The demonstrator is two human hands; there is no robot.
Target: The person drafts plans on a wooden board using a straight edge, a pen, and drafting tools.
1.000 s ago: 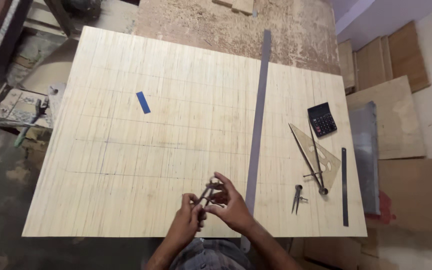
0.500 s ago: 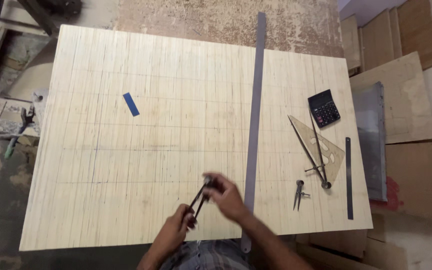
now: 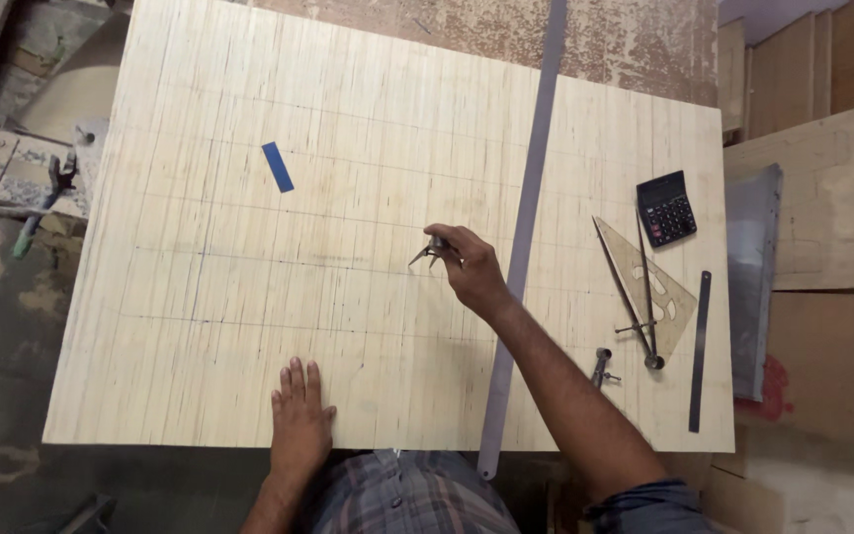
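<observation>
Pinched in the right hand (image 3: 474, 272), fingers closed on its top, a compass (image 3: 431, 250) touches the board (image 3: 249, 396) near its middle (left of the long ruler (image 3: 524, 237)), while the left hand (image 3: 300, 420) lies flat, fingers spread, at the near edge.

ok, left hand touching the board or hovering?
Touching. The head view shows the left hand lying palm-down, fingers spread, flat on the wooden board near its front edge, with no gap or shadow beneath it.
</observation>
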